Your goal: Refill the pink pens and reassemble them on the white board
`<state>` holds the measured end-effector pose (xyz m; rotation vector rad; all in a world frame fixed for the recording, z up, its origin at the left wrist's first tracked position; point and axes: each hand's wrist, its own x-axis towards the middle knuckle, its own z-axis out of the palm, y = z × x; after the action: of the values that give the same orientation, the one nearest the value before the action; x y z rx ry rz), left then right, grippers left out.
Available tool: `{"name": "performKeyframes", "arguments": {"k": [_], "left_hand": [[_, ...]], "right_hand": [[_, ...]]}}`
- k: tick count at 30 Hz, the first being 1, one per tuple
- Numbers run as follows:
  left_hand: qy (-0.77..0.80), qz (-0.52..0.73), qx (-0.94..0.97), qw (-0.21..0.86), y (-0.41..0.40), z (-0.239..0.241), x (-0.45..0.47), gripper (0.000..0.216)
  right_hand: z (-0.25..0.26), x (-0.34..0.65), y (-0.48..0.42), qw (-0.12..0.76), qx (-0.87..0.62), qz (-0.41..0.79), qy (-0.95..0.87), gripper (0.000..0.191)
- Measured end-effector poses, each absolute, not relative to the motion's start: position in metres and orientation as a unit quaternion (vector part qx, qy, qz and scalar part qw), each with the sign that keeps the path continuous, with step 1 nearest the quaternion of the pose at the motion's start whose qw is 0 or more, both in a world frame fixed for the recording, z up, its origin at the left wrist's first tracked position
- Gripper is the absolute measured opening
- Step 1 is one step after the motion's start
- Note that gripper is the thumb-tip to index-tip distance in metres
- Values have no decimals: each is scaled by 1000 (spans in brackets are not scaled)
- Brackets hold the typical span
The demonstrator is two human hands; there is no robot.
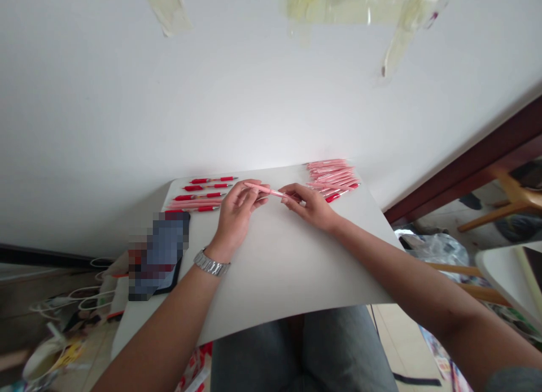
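Observation:
Both of my hands meet over the far middle of a white table [279,268]. My left hand [235,214], with a metal watch on the wrist, has its fingers closed round a pink pen [265,190] held level just above the table. My right hand [309,207] pinches the same pen at its right end. A pile of pink pens [332,174] lies at the far right, just beyond my right hand. A few red-gripped pens [203,195] lie in a row at the far left, beside my left hand.
A dark phone [158,256] lies on the table's left edge. A white wall stands right behind the table. Wooden chair parts [508,203] and plastic bags are on the floor to the right; clutter and hangers sit low at the left. My knees are under the near edge.

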<state>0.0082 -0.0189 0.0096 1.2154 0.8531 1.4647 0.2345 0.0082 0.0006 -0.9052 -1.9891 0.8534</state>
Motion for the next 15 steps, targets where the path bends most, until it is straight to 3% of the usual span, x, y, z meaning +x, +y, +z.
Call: {"name": "performKeyframes", "arguments": {"k": [7, 15], "left_hand": [[362, 623, 482, 498, -16, 6, 6, 30], [355, 622, 478, 508, -15, 6, 7, 27]], "right_hand": [[-8, 236, 18, 412, -370, 268, -789, 19], [-4, 235, 15, 402, -397, 270, -780, 35]]}}
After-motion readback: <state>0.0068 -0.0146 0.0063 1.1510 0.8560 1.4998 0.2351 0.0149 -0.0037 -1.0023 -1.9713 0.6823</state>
